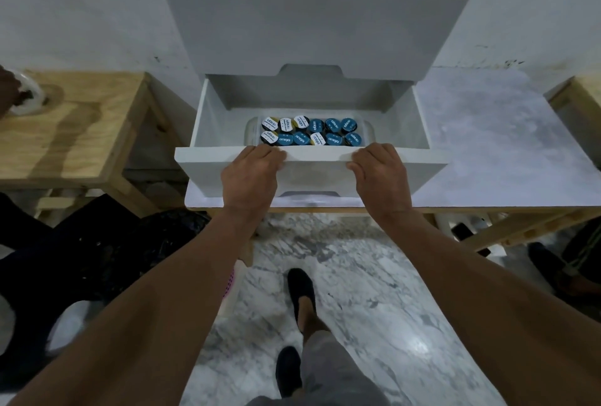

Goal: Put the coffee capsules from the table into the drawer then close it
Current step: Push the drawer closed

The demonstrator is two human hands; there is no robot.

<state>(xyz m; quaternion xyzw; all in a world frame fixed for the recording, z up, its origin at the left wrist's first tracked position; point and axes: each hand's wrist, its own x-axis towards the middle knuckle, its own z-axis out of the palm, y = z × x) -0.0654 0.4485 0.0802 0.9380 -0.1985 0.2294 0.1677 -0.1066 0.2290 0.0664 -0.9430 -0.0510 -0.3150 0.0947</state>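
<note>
Capsules [310,132] sit in the drawer [422,171], two tidy rows in a clear tray [369,134] toward the drawer's front. The drawer stands well out, and I see no capsule outside it, so by my reading loading is done and only the closing is left.

Left hand [250,174] and right hand [380,174] both grip the drawer's front panel, one either side of its middle; fingers [276,155] are curled over the top edge, holding the panel and nothing else.

Now the hazards:

- **Pinch:** those fingers are hooked inside the drawer, and the upper drawer [312,31] hangs directly above it; push home without shifting to the outer face and the fingertips could get caught between the two.
- **Skew:** if one hand shoves harder than the other, the drawer may twist and jam partway.
- **Slam:** a sharp push could send the tray sliding to the drawer's back and tip capsules out of their rows.
- **Creep:** the cabinet stands on the bench [487,145] under the drawer; whether it is fixed I cannot tell, so a hard push might move the whole unit back.
</note>
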